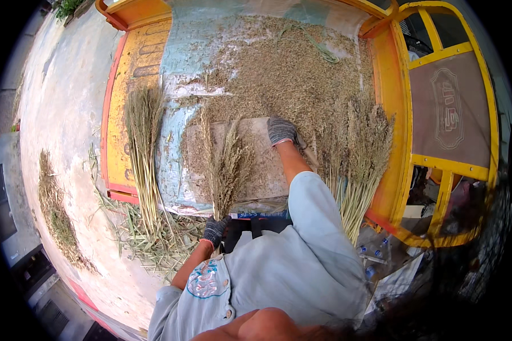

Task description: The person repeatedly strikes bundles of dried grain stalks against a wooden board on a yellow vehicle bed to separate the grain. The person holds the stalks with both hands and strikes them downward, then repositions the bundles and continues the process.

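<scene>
My left hand [215, 231], in a grey knit glove, is closed round the lower stalks of a bundle of seed-head stalks [228, 170]. Its bushy heads point away from me and lie over a flat, pale board [261, 139]. At the board's far right corner, my right hand [282, 130], gloved too, is curled shut. A short brownish piece [310, 152] shows beside its wrist; what the fingers hold is hidden. Loose seed [284, 68] is spread thickly beyond the board on a worn pale-blue sheet [182, 57].
More bundled stalks [144, 136] lie on the yellow truck bed's left side, and a thicker pile [352, 148] lies right. A yellow barred frame [407, 113] stands at right. Leafy scraps [153, 236] litter the ground at lower left; another stalk heap [57, 210] lies farther left.
</scene>
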A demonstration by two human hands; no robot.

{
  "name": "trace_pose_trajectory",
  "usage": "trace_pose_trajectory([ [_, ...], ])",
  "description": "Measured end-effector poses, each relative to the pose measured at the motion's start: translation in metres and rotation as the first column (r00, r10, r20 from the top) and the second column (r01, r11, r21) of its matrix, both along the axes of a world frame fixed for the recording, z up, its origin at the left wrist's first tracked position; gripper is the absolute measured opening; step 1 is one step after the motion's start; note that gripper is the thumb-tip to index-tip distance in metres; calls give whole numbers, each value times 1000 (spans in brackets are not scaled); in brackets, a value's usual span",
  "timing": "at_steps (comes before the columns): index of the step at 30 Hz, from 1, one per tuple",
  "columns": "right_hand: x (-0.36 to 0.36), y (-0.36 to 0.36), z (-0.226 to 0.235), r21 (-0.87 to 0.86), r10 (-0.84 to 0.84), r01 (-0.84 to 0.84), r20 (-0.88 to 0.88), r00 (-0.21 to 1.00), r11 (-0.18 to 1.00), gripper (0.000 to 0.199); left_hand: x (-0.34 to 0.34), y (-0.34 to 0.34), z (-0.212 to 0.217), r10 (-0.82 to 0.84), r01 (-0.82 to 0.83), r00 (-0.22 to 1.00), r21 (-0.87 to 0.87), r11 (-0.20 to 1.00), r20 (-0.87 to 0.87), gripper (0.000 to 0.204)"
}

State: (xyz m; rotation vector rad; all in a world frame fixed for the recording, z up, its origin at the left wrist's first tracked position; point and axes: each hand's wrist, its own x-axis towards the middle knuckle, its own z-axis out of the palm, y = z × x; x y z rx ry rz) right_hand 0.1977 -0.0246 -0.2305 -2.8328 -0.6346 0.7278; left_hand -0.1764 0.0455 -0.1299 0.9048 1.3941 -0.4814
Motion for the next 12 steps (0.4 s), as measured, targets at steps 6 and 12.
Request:
trace_pose_trajectory([
  [6, -39, -17, 36, 2, -23, 23, -85, 996, 1000, 37, 17, 27, -38, 24, 20, 962, -155, 988, 272, 24],
  [12, -99, -30, 39, -19, 221, -226, -158, 962, 974, 47, 56, 16, -67, 15, 2, 983, -96, 995, 181, 23],
])
